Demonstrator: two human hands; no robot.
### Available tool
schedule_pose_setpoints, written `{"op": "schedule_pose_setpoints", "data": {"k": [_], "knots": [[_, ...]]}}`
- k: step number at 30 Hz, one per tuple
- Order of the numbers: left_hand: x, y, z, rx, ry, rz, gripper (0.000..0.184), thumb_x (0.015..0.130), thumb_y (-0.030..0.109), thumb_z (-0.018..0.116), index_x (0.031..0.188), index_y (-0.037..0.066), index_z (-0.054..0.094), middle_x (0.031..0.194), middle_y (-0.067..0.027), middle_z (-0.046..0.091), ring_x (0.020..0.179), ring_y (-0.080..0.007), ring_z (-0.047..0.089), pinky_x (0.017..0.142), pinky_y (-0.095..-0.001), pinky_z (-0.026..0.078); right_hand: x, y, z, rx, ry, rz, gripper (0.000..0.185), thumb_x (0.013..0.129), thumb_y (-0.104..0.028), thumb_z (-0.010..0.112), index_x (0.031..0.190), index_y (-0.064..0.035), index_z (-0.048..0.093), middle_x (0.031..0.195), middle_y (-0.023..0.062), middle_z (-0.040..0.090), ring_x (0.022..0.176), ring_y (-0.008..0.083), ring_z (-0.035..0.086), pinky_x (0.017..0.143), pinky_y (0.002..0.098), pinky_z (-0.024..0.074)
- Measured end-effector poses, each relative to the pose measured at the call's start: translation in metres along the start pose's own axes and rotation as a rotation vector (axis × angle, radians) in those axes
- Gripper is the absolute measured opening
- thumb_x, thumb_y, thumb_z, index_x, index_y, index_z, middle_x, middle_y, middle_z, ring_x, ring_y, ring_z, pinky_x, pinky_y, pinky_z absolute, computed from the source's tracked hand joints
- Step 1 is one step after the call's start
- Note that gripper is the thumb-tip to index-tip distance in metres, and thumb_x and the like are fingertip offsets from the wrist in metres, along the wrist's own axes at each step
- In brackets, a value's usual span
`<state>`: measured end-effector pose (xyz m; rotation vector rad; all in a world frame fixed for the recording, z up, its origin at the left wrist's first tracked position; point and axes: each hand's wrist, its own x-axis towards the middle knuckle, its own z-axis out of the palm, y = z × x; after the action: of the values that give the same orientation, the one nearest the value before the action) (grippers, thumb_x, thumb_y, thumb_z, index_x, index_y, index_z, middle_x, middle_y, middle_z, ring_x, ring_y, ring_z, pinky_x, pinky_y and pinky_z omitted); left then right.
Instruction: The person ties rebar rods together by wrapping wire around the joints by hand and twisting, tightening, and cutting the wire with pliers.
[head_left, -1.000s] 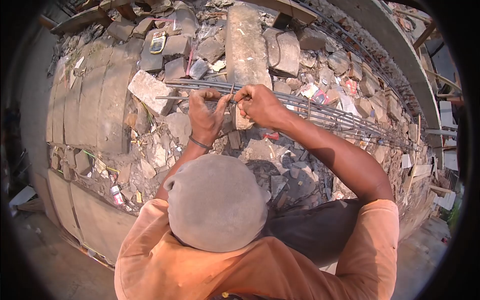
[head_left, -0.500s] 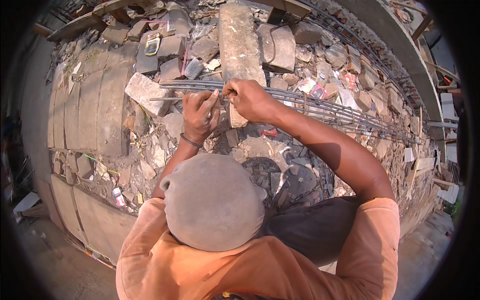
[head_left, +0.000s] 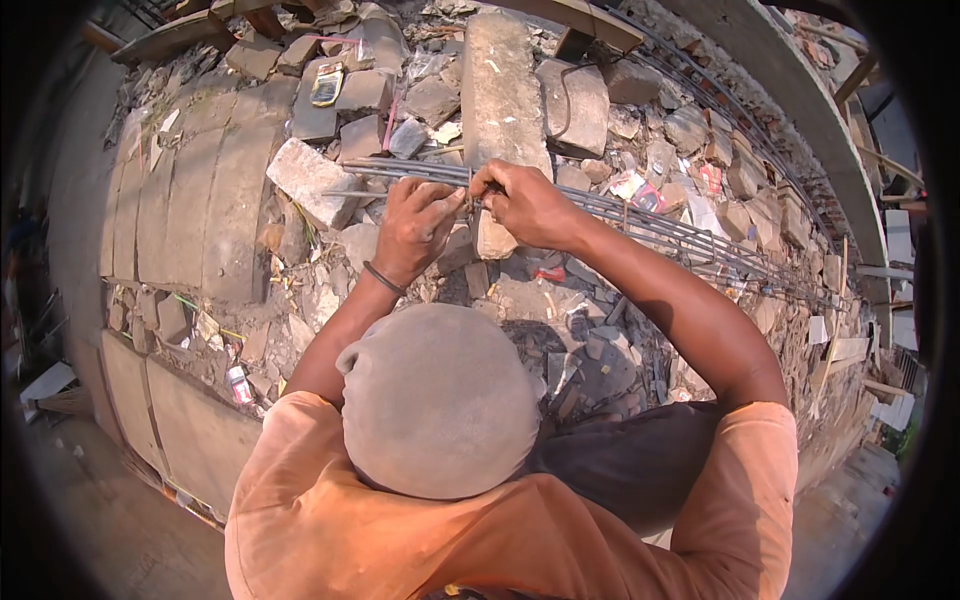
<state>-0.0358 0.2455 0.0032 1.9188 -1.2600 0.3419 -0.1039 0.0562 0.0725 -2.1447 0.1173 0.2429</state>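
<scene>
steel bars (head_left: 415, 170) lie gathered; our right hand (head_left: 530, 205) pinches something unclear there, left hand (head_left: 415, 225) curled, hold unclear; we seem partway.

"What sort of place is this?"
"A building site, outdoors by the hard sunlight and shadows. Broken masonry (head_left: 312, 182) lies all about."
"Only rubble?"
"No, there's a bundle of long metal rods (head_left: 690, 237), a long concrete block (head_left: 503, 90), flat slabs (head_left: 233, 190) at the left and scrap boards (head_left: 850, 349) at the right."
</scene>
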Motion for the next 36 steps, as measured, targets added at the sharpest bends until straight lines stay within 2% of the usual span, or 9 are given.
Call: {"op": "schedule_pose_setpoints", "data": {"k": [3,6,11,12,15,20,23,29,36], "knots": [[0.000,0.006,0.000,0.044,0.009,-0.041,0.037,0.071,-0.002,0.074,0.104,0.011,0.067,0.103,-0.0069,0.063,0.094,-0.0282,0.057,0.079,-0.0386,0.047,0.000,0.002,0.000,-0.001,-0.002,-0.001,0.014,0.088,-0.002,0.052,0.098,0.0026,0.060,0.090,0.0252,0.064,0.092,0.0383,0.063,0.082,0.0414,0.0465],[-0.003,0.006,0.004,0.116,0.023,0.031,0.037,0.071,-0.001,0.074,0.104,0.010,0.066,0.102,-0.0080,0.063,0.095,-0.0285,0.056,0.079,-0.0389,0.047,0.000,0.009,0.002,-0.010,0.009,-0.060,0.015,0.088,-0.001,0.054,0.103,0.0027,0.057,0.082,0.0112,0.060,0.072,0.0161,0.055,0.068,0.0319,0.0464],[0.003,0.005,0.003,0.112,-0.084,0.038,0.033,0.072,0.001,0.073,0.102,0.008,0.064,0.102,-0.0093,0.063,0.094,-0.0282,0.057,0.080,-0.0397,0.044,-0.001,0.010,0.003,-0.003,0.006,-0.052,0.016,0.087,0.000,0.053,0.103,0.0022,0.057,0.083,0.0118,0.060,0.073,0.0168,0.056,0.069,0.0326,0.0465],[0.003,0.006,0.004,0.098,-0.101,-0.047,0.033,0.072,0.001,0.072,0.103,0.008,0.062,0.101,-0.0092,0.063,0.093,-0.0287,0.057,0.081,-0.0400,0.043,-0.001,0.007,0.002,-0.005,0.004,-0.054,0.016,0.087,0.000,0.053,0.103,0.0021,0.057,0.083,0.0119,0.060,0.073,0.0170,0.056,0.069,0.0327,0.0465],[0.008,0.010,0.006,0.010,-0.150,-0.227,0.037,0.071,0.000,0.070,0.105,0.006,0.056,0.099,-0.0098,0.062,0.091,-0.0309,0.057,0.081,-0.0412,0.040,-0.004,-0.002,-0.002,0.029,-0.028,0.025,0.016,0.086,0.002,0.051,0.100,0.0039,0.058,0.093,0.0226,0.064,0.092,0.0336,0.063,0.083,0.0409,0.0465],[0.020,0.012,-0.010,-0.004,-0.360,-0.221,0.045,0.069,-0.002,0.065,0.110,0.006,0.050,0.098,-0.0133,0.057,0.099,-0.0333,0.052,0.083,-0.0430,0.034,-0.004,-0.001,0.001,0.005,-0.027,0.017,0.017,0.085,0.002,0.053,0.101,0.0028,0.057,0.094,0.0226,0.064,0.093,0.0340,0.063,0.082,0.0405,0.0463],[0.022,0.015,-0.012,-0.053,-0.373,-0.272,0.046,0.068,-0.002,0.062,0.111,0.006,0.049,0.099,-0.0146,0.054,0.102,-0.0337,0.049,0.084,-0.0440,0.032,-0.002,0.002,0.002,0.024,-0.016,0.006,0.017,0.085,0.001,0.053,0.101,0.0021,0.057,0.095,0.0228,0.063,0.094,0.0347,0.063,0.084,0.0399,0.0462],[0.016,0.004,-0.013,-0.073,-0.397,-0.176,0.046,0.070,-0.006,0.057,0.113,0.006,0.050,0.095,-0.0152,0.052,0.100,-0.0355,0.049,0.084,-0.0434,0.034,-0.002,0.008,0.003,0.042,-0.028,0.019,0.017,0.085,-0.001,0.052,0.101,0.0017,0.057,0.096,0.0225,0.063,0.095,0.0343,0.062,0.084,0.0393,0.0460],[0.012,-0.005,-0.002,0.034,-0.300,-0.020,0.036,0.076,0.001,0.065,0.110,0.008,0.056,0.087,-0.0096,0.054,0.083,-0.0317,0.055,0.068,-0.0420,0.047,0.000,0.007,0.002,0.046,-0.058,0.048,0.017,0.085,-0.001,0.053,0.101,0.0011,0.058,0.095,0.0211,0.063,0.092,0.0325,0.062,0.084,0.0391,0.0460]]}}
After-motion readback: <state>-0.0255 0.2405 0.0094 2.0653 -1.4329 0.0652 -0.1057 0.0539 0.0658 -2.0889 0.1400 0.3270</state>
